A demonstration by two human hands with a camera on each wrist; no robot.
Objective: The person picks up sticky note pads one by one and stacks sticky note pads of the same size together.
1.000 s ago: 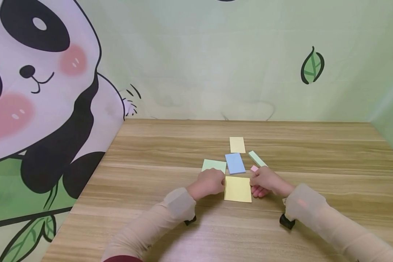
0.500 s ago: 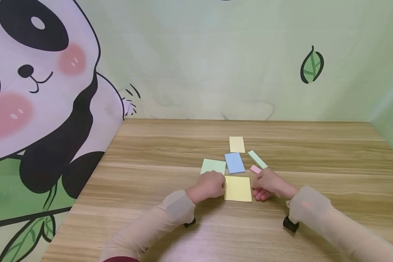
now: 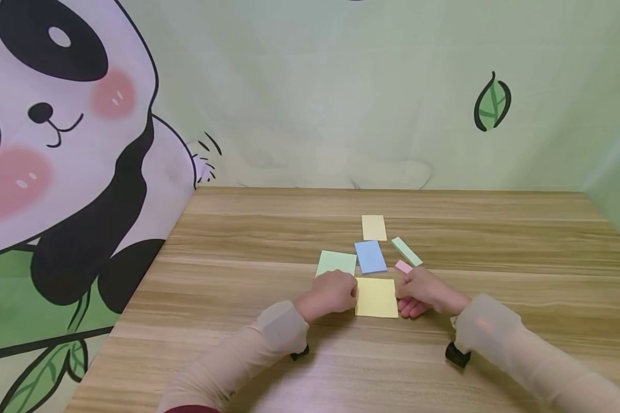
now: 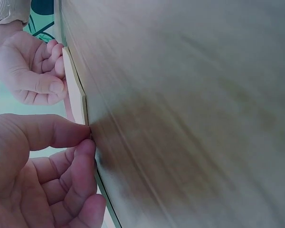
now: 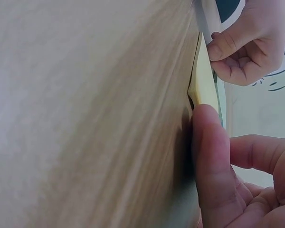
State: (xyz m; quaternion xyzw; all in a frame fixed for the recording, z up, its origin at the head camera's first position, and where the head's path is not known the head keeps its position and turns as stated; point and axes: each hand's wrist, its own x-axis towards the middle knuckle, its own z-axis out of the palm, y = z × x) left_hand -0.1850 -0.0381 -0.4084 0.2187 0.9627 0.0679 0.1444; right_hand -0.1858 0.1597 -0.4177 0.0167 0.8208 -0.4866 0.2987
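A yellow sticky note pad (image 3: 376,298) lies flat on the wooden table between both hands. At its left edge, my left hand (image 3: 333,292) pinches with thumb and index fingertips, the other fingers curled. My right hand (image 3: 422,291) has its fingertips at the opposite edge, gripping near the corner, with the remaining fingers folded under. In the right wrist view, the pad's near corner (image 5: 199,90) bows up slightly from the wood. A green sticky note pad (image 3: 337,262) sits just behind my left hand, which hides its front part. Beside it is a blue pad (image 3: 371,257).
Farther back lies a cream pad (image 3: 374,228). A pale green strip (image 3: 407,252) and a small pink strip (image 3: 403,267) are close behind my right hand, the pink one partly covered. A panda-printed backdrop (image 3: 315,115) rises at the table's far edge.
My right hand has drawn slightly right, uncovering more of the pink strip. The yellow pad has since shifted a little to the right. My left hand has hardly moved.
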